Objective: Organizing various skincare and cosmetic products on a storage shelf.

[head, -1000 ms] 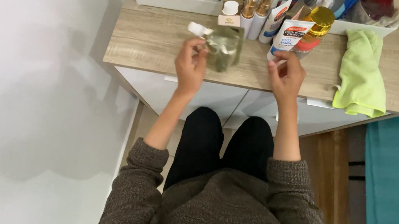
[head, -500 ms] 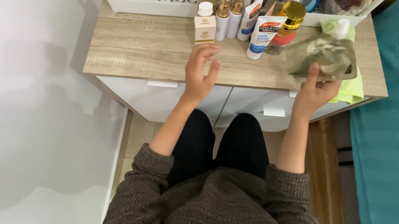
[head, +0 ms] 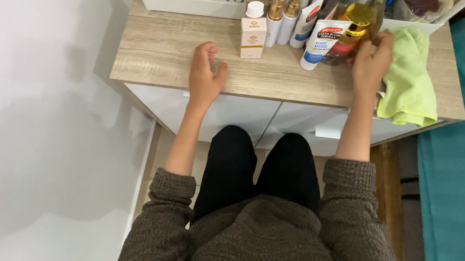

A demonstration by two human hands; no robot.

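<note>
Gripping the clear bottle of amber liquid at the back right of the desk, the right hand wraps its fingers around the lower body. It looks like glass or hard plastic: stiff, smooth, probably slippery and fairly heavy with liquid, so the broad body is a safer hold than the narrow neck. Just left stands a white tube, then a small white bottle. A green cloth lies just right. The left hand hovers half open, empty.
</note>
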